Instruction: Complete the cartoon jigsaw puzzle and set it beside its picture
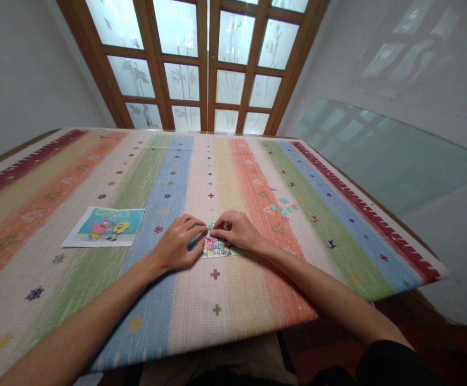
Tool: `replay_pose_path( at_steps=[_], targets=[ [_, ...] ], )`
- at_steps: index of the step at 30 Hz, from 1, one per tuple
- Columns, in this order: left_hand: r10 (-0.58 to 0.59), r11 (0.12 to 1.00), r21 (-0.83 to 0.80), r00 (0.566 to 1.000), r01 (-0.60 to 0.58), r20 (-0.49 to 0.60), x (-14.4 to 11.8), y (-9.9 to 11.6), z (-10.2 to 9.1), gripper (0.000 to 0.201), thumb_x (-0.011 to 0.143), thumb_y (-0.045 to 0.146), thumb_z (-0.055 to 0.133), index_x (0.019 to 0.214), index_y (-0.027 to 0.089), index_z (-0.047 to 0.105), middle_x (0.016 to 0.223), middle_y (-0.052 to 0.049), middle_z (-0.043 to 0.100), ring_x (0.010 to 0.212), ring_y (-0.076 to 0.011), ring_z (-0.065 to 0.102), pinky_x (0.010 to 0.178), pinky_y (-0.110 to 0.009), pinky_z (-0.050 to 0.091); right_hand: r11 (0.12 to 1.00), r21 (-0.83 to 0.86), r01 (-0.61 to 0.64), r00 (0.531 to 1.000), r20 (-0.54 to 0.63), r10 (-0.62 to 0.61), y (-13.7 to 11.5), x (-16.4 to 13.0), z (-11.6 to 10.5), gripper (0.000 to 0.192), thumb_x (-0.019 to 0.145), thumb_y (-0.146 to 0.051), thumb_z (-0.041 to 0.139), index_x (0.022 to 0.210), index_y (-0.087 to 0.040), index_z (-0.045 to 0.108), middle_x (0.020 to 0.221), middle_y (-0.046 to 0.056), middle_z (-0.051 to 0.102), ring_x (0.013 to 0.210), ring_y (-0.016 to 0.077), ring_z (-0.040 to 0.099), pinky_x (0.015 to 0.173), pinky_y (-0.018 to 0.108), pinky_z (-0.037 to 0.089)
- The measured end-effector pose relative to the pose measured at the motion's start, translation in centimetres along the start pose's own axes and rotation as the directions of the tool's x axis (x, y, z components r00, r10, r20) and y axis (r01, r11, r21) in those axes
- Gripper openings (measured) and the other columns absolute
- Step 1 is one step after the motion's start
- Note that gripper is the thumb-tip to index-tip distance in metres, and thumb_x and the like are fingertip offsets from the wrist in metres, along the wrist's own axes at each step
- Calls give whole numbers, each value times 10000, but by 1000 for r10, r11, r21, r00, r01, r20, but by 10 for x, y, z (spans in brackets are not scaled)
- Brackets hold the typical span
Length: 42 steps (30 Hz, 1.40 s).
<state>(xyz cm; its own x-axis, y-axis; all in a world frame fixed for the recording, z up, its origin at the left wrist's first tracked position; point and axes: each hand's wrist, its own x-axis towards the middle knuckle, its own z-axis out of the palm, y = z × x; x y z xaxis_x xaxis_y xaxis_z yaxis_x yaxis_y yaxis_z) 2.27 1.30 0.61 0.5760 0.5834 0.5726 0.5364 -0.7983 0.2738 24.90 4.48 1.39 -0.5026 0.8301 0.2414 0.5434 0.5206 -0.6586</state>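
Observation:
A small, partly assembled jigsaw puzzle point(213, 248) lies on the striped tablecloth in front of me, with pink, green and white patches showing. My left hand point(183, 242) is curled over its left side, thumb and bent fingers gripping there, with a bit of teal puzzle visible between them. My right hand point(237, 230) reaches over the upper right part, thumb and forefinger pinched together on what looks like a puzzle piece, mostly hidden by the fingertips. The fingertips of both hands nearly meet above the puzzle. Loose puzzle pieces point(284, 208), several teal and some pink, lie scattered to the right.
A printed cartoon picture point(110, 228) lies flat to the left of my left hand. The striped tablecloth point(148, 327) covers the table, whose front edge is close to my body. Wooden doors with frosted panes point(207, 64) stand behind the table; white walls flank it.

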Motion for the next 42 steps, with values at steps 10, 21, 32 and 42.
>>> replay_pose_path(
  at_steps=[10, 21, 32, 42],
  targets=[
    [-24, 1000, -13, 998, 25, 55, -1, 0, 0, 265, 973, 259, 574, 1173, 196, 736, 1084, -91, 778, 1017, -272, 643, 918, -481, 549, 991, -89, 103, 995, 14, -102, 3, -4, 0, 158, 827, -51, 735, 874, -186, 802, 856, 37, 635, 873, 205, 590, 829, 320, 454],
    [28, 999, 22, 994, -31, 105, -3, -3, 2, 248, 1011, 307, 571, 1144, 212, 757, 1177, -78, 782, 1077, -282, 634, 943, -477, 527, 970, -154, 185, 983, 14, -185, 13, -5, -14, 278, 865, -56, 594, 993, -188, 803, 950, 66, 621, 919, 211, 581, 858, 332, 473],
    [53, 998, 36, 989, -59, 136, -3, -2, 0, 250, 1028, 356, 573, 1147, 217, 744, 1190, -84, 776, 1076, -289, 656, 924, -488, 529, 974, -217, -60, 932, -361, -23, 61, -9, -106, 294, 828, -144, 531, 940, -200, 798, 931, 75, 682, 801, 218, 610, 792, 342, 487],
    [31, 999, 20, 994, -34, 108, -2, -1, 2, 220, 1001, 370, 616, 1100, 237, 760, 1120, -69, 782, 1070, -273, 657, 934, -476, 541, 838, -363, -406, 870, -435, 233, 142, -15, -132, 333, 892, -168, 578, 1168, -156, 765, 1146, 184, 721, 1071, 342, 637, 1024, 512, 454]
  ],
)
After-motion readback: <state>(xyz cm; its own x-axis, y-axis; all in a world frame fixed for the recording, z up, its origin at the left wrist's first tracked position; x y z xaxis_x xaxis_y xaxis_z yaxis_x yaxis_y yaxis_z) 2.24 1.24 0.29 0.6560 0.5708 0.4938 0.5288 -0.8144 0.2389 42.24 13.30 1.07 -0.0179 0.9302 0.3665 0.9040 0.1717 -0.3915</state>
